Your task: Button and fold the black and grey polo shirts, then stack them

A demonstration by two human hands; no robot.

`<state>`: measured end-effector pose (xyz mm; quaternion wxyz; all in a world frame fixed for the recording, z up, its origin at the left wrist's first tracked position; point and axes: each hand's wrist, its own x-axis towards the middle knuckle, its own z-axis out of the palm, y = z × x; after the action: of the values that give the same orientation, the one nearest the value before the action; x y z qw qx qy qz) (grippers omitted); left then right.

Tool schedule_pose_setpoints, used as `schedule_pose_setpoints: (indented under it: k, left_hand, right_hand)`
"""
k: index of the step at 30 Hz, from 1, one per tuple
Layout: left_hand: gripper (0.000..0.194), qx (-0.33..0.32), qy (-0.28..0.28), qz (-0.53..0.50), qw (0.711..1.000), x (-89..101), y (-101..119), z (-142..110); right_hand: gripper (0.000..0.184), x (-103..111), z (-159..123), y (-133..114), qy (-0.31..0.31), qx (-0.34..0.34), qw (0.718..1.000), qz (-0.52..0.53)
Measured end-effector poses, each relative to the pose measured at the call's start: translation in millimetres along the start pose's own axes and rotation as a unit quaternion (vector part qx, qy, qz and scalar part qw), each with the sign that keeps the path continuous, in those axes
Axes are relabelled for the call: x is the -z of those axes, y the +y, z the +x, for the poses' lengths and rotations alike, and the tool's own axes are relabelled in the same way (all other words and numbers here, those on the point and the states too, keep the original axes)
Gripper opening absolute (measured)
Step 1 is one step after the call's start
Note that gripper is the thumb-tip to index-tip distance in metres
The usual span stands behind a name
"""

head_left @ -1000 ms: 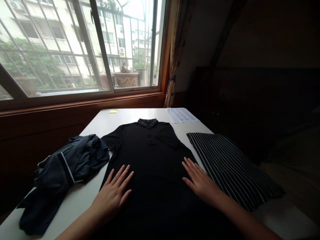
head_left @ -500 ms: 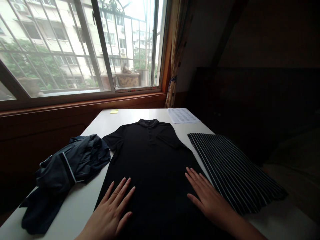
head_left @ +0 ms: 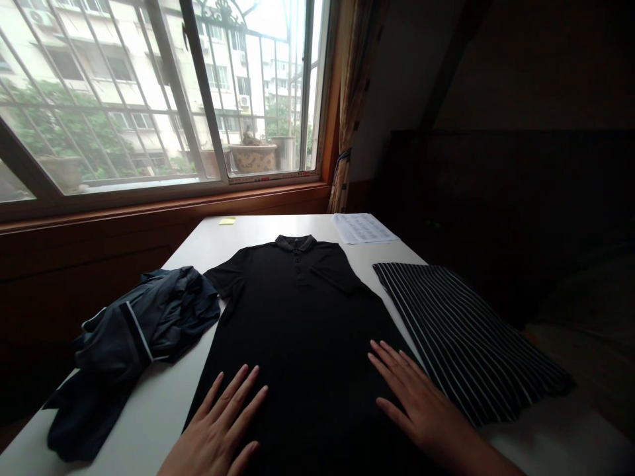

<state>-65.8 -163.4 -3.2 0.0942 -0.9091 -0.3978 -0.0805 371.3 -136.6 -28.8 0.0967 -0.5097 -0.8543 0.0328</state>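
Observation:
A black polo shirt [head_left: 297, 317] lies spread front side up on the white table, its collar toward the window. The sleeve on the right is folded in over the chest, while the left one sticks out to the side. My left hand [head_left: 218, 423] rests flat on the lower left part of the shirt, fingers spread. On the lower right part lies my right hand [head_left: 411, 393], also flat, with its thumb apart from the fingers. Neither hand grips the cloth. The shirt's bottom hem is out of view.
Left of the shirt, a crumpled dark blue garment [head_left: 133, 337] hangs partly over the edge of the white table [head_left: 149, 403]. A striped black cloth [head_left: 466, 337] lies on the right. Printed papers [head_left: 364, 229] and a yellow sticky note [head_left: 227, 221] are at the far end, below the window [head_left: 258, 99].
Both hands have slid slightly toward me over the shirt, still flat. The shirt and the other garments look unchanged.

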Motion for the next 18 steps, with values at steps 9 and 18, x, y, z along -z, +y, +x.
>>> schedule_pose_setpoints:
  k: [9, 18]
  left_hand:
    - [0.042, 0.064, 0.018, -0.052, 0.996, -6.0, -27, -16]
    - [0.048, 0.146, -0.148, -0.111, 0.972, 14.5, -26, -5]
  right_hand:
    - [0.03, 8, 1, 6, 0.076, 0.002, 0.996, 0.036]
    - [0.015, 17, 12, -1, 0.03, 0.009, 0.996, 0.082]
